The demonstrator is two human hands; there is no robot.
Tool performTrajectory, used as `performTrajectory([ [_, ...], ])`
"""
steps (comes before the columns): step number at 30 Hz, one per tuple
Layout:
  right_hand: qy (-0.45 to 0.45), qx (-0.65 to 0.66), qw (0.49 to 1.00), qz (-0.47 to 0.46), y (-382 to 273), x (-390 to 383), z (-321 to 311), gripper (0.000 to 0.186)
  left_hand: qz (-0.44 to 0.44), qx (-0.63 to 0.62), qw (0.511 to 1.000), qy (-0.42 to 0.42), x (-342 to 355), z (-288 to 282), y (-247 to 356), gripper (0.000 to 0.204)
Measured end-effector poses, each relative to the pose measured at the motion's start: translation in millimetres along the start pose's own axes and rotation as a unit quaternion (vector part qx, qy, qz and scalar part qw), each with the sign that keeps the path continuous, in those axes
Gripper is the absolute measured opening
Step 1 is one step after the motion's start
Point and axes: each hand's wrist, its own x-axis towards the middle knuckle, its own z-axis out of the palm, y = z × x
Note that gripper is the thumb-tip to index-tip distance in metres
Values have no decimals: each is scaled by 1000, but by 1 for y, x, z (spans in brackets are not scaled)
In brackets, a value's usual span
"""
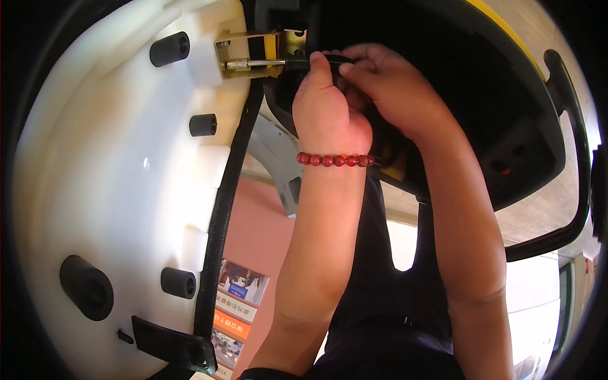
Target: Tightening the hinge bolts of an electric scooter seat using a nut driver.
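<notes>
Both hands reach up to a brass-coloured hinge bracket [250,56] at the top edge of a white moulded panel [114,183], which fills the left of the view and carries black rubber bumpers [170,48] and a black edge seal [221,215]. The left hand [329,104], with a red bead bracelet [334,159] at the wrist, has its fingers [318,63] pinching a dark tool handle [297,63] whose metal shaft meets the bracket. The right hand [392,88] curls its fingers beside it, under a black hollow body with a yellow rim [506,31]; salmon-pink floor [259,234] and printed boxes [237,297] lie below.

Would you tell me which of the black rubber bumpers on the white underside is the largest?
The black bumper at the lower left of the white panel is the largest: wide and round, while the other three are slim cylinders.
</notes>
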Motion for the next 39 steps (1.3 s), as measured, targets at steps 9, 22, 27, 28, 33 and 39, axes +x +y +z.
performTrajectory([
  [9,-34,-56,995,70,-8,3,-1,39,-7,-1,1000,-2,-1,-4,0,21],
  [22,-40,19,999,23,-8,-5,-3,38,-4,9,1000,-22,-5,-4,0,22],
  [27,-21,29,999,-23,-7,5,-2,38,14,14,999,-48,-2,-6,2,22],
  [28,-55,-6,996,71,-13,7,-7,34,-4,35,997,-62,-1,-7,2,22],
  [33,-27,-27,998,41,-12,1,0,35,11,0,999,-33,2,-5,2,20],
  [39,-19,-38,999,11,-14,4,-6,35,22,-29,999,-9,0,-1,-3,20],
])
